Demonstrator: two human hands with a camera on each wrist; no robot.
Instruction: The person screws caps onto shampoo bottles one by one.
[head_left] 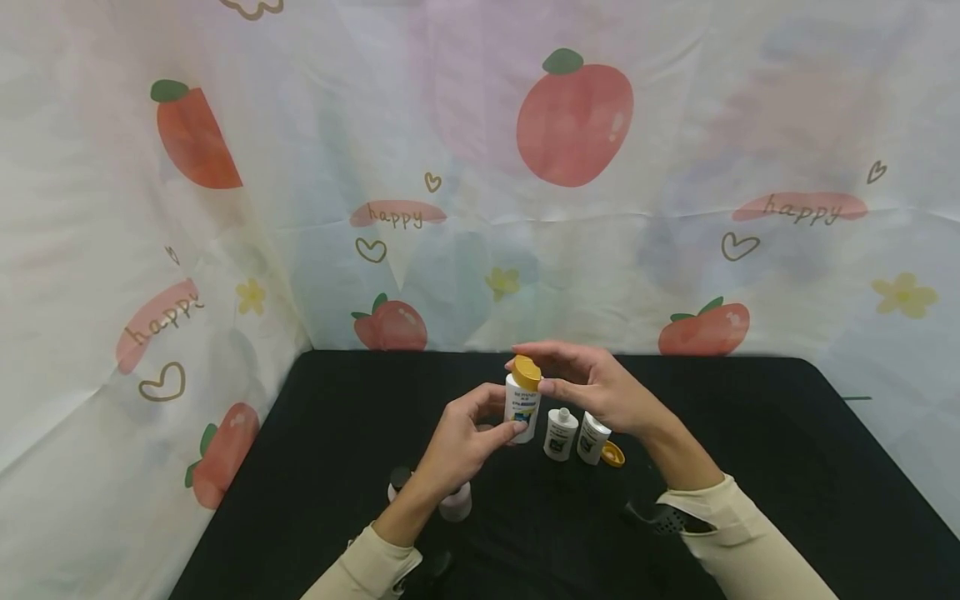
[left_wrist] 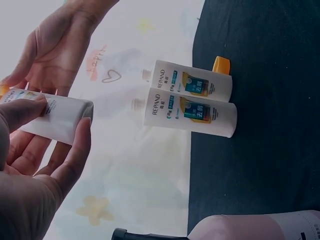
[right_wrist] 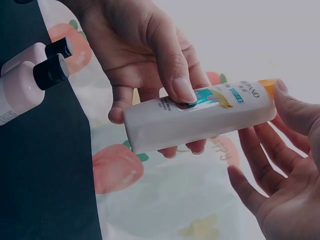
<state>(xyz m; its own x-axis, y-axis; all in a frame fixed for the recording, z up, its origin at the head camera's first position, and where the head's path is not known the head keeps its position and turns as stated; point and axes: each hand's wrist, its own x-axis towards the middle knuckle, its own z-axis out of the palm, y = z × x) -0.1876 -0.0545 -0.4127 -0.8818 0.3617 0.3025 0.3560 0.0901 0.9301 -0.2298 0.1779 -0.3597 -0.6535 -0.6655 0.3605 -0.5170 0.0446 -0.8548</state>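
Observation:
My left hand [head_left: 457, 437] grips a white bottle [head_left: 521, 410] printed REPAND, thumb across its label and fingers behind. The bottle is held up over the black table, nearly upright in the head view. On its top sits a yellow cap [head_left: 527, 372], which my right hand [head_left: 600, 392] pinches between thumb and fingers; the other fingers are spread in the right wrist view. Just right of the held bottle stand two similar white bottles, one [left_wrist: 190, 112] and another [left_wrist: 192, 80], side by side with bare nozzles. A loose yellow cap [head_left: 613, 454] lies beside them.
Two pinkish bottles with black caps, one [right_wrist: 22, 92] and another [right_wrist: 30, 54], stand near my left forearm. The black table [head_left: 345, 408] ends at a hanging cloth [head_left: 465, 125] printed with fruit, hearts and "happy", which also runs down the left side.

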